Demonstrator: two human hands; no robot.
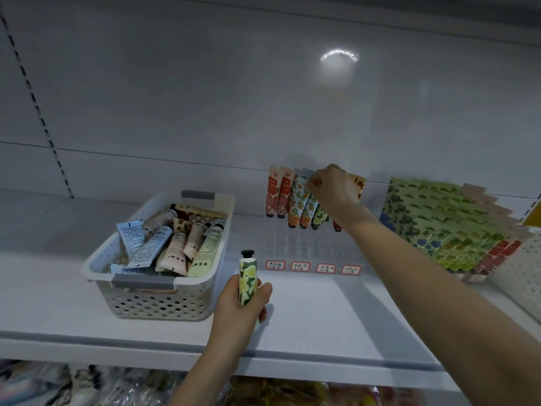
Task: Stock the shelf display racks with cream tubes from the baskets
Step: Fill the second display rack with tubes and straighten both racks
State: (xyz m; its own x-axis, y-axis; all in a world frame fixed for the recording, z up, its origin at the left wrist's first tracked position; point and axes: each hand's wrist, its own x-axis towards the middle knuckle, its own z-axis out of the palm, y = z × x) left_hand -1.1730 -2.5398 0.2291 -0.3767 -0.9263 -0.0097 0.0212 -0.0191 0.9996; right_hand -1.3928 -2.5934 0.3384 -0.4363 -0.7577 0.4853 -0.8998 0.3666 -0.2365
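Left hand gripped an upright black-capped, green-and-yellow floral cream tube. Right hand pinched an orange-patterned tube in the clear acrylic rack. A white perforated plastic basket held jumbled tubes.

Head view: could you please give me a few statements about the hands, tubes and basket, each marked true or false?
1. The left hand grips a green tube, cap up. True.
2. The basket is empty. False: it holds many tubes.
3. The right hand pinches a racked tube by its top. True.
4. The rack's front rows are full. False: tubes stand only at its back.
5. The basket sits right of the rack. False: it sits to its left.
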